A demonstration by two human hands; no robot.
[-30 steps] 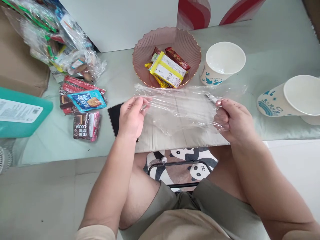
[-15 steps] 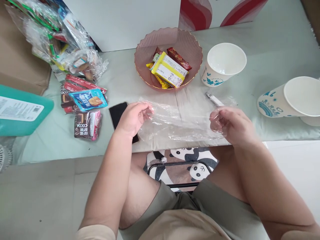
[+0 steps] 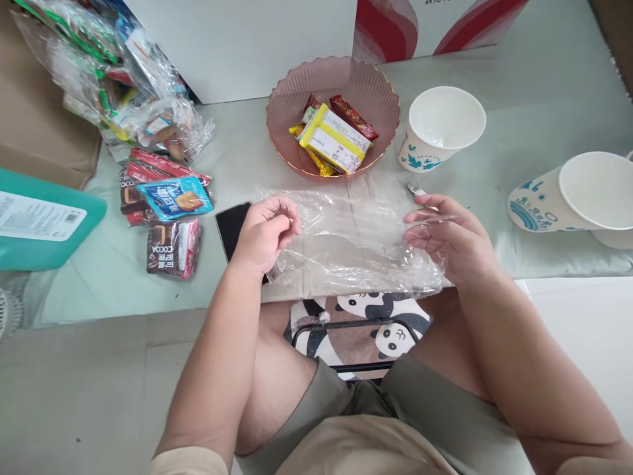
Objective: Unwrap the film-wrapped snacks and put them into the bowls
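A clear, crinkled plastic bag (image 3: 351,244) spreads across the table's front edge between my hands. My left hand (image 3: 267,234) is closed on the bag's left side, fingers curled in and thumb against them. At the other side my right hand (image 3: 450,234) has its fingers apart and stretched toward the bag, touching its film. A small grey-and-silver cutter-like tool (image 3: 416,190) lies just beyond the right fingertips, partly hidden by them. Under my left hand and wrist a black phone (image 3: 231,227) is partly covered.
A pink ribbed bowl (image 3: 284,112) with wrapped snacks stands behind the bag. Paper cups (image 3: 440,128) are on the right. Snack packs (image 3: 173,247) and a bag of snacks (image 3: 148,112) lie left, near a green container (image 3: 49,231). A white box (image 3: 247,46) is behind.
My right hand has opened its fingers and shifted slightly left. The bag, stretched between both hands before, now lies flatter and wider, nearer the table's front edge.
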